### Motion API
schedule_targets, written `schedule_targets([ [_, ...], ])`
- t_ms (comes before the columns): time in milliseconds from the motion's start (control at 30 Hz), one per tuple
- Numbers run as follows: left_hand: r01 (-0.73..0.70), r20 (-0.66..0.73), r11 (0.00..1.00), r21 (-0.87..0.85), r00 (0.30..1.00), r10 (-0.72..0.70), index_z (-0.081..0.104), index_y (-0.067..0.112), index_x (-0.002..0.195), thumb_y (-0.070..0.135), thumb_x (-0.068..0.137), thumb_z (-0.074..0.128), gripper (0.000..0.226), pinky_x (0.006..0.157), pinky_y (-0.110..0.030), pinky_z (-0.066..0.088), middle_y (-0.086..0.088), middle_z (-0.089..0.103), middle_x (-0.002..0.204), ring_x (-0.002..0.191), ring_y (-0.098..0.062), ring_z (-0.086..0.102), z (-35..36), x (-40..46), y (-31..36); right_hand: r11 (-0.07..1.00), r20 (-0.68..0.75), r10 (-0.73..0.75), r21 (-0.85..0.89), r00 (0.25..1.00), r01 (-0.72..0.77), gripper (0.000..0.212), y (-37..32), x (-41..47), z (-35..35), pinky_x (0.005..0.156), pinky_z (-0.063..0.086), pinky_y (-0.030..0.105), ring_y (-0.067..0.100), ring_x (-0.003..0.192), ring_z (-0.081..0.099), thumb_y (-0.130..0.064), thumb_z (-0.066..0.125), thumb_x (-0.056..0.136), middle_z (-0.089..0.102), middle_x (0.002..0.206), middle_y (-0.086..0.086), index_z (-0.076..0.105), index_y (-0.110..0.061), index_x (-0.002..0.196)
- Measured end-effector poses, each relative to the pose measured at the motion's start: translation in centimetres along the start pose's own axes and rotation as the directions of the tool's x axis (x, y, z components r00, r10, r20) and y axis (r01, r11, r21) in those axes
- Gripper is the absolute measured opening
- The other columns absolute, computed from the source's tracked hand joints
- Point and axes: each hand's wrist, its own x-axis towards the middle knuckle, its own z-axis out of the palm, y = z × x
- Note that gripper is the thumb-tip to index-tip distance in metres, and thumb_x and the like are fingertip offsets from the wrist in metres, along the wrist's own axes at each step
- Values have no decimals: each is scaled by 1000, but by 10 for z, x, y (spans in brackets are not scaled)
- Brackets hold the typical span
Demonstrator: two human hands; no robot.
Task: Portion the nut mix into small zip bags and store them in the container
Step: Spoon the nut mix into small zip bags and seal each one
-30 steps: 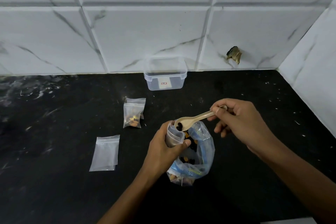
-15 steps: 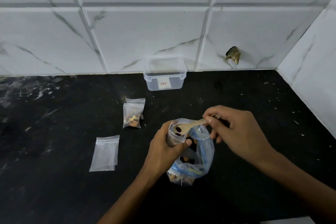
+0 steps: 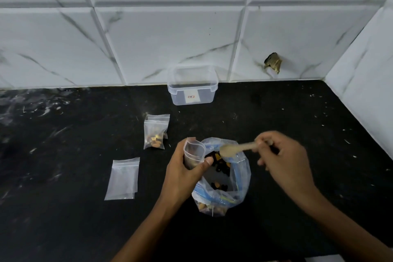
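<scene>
— Nearest the camera?
— Sitting on the black tabletop (image 3: 276, 229): a large clear bag with blue print (image 3: 238, 189), mouth gaping upward, holding the nut mix (image 3: 220, 165), dark and orange pieces showing inside and at its bottom corner.

— And the left hand (image 3: 182, 174)?
— Curling round a small zip bag (image 3: 193, 153), gripping it upright at the big bag's left rim, thumb pressing across the front, mouth of the little bag standing open. Contents too dim to make out.

— The right hand (image 3: 285, 159)?
— Pinching the handle of a pale wooden spoon (image 3: 236, 149) between thumb and fingers, somewhat blurred. Spoon bowl pointing left, hanging over the open large bag, just beside the small bag's mouth but apart from it. Looking empty, though hard to tell.

— Further left?
— Lying flat on the tabletop, well apart from the hands: empty small zip bags (image 3: 123, 178), seemingly two stacked, one edge peeking out beneath.

— Beyond that?
— Resting a little farther back: a filled zip bag (image 3: 154, 134) with almonds and yellowish bits gathered at its bottom, overlapping another bag behind it.

— At the back?
— Standing against the white marbled wall tiles (image 3: 170, 44): a clear plastic container (image 3: 192, 89), lidless, with a small label on its front. Nothing discernible inside. To its right, a brownish broken spot in the tile (image 3: 273, 64).
</scene>
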Motion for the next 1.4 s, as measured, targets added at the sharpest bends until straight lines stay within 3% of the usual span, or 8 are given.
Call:
schedule_targets([
  [167, -21, -31, 1000, -6, 999, 21, 51, 45, 119, 48, 70, 75, 54, 78, -12, 51, 33, 62, 106, 101, 7, 62, -3, 1, 1, 982, 98, 169, -101, 981, -159, 18, 36, -24, 40, 57, 56, 25, 1, 61, 62, -16, 63, 90, 63, 73, -7, 58, -33, 85],
  [300, -41, -41, 999, 18, 998, 42, 50, 47, 116, 50, 71, 75, 52, 80, -15, 53, 30, 62, 105, 101, 4, 63, -1, 1, 2, 951, 132, 101, -305, 986, -56, 12, 39, -31, 49, 59, 53, 24, 2, 63, 56, -21, 63, 89, 57, 73, -10, 56, -30, 87],
  [467, -88, -70, 996, 27, 994, 90, 52, 45, 106, 38, 77, 79, 41, 77, -17, 53, 21, 65, 100, 94, -2, 64, 3, -2, 7, 837, 160, -20, -537, 987, 104, 17, 31, -32, 46, 73, 51, 25, 7, 90, 51, -36, 60, 86, 54, 102, -9, 63, -27, 100],
  [667, -118, -117, 989, 91, 985, 128, 51, 37, 108, 32, 74, 82, 46, 74, -22, 52, 10, 64, 100, 91, -6, 64, 16, 2, 16, 994, 231, -66, -70, 971, 85, 41, -34, -22, 43, 79, 53, 25, 0, 92, 58, -59, 49, 77, 60, 97, -18, 61, -32, 105],
  [867, -138, -23, 989, 56, 990, 140, 46, 50, 110, 29, 75, 83, 55, 78, -28, 58, 6, 61, 111, 99, -11, 65, 14, 2, 24, 963, 200, -196, -145, 960, 227, 12, -50, -3, 40, 74, 55, 29, 4, 82, 61, -31, 57, 90, 64, 90, -11, 64, -26, 98],
  [1000, -139, 106, 984, -115, 983, 151, 58, 26, 115, 15, 83, 75, 39, 80, -23, 56, 6, 69, 104, 99, -6, 67, -2, 3, 31, 974, 265, -203, -43, 942, 222, 9, -49, 13, 23, 72, 49, 13, -3, 83, 61, -20, 61, 91, 65, 83, -14, 68, -24, 94],
  [1133, -174, 66, 959, -226, 979, 193, 67, 7, 103, 9, 92, 58, 14, 76, -18, 54, 6, 74, 91, 89, -6, 70, -15, 8, 39, 974, 347, -222, 30, 911, 226, 10, -50, 24, 12, 70, 43, 6, -4, 81, 62, -16, 64, 90, 68, 80, -13, 73, -21, 91],
  [1400, -171, 21, 962, -212, 984, 179, 68, 8, 89, 8, 93, 59, 10, 72, -27, 59, 2, 72, 80, 78, -12, 68, -17, 14, 50, 965, 354, -263, 87, 898, 248, 9, -59, 29, 20, 74, 48, 11, -4, 83, 63, -18, 69, 86, 69, 85, -11, 70, -24, 94],
])
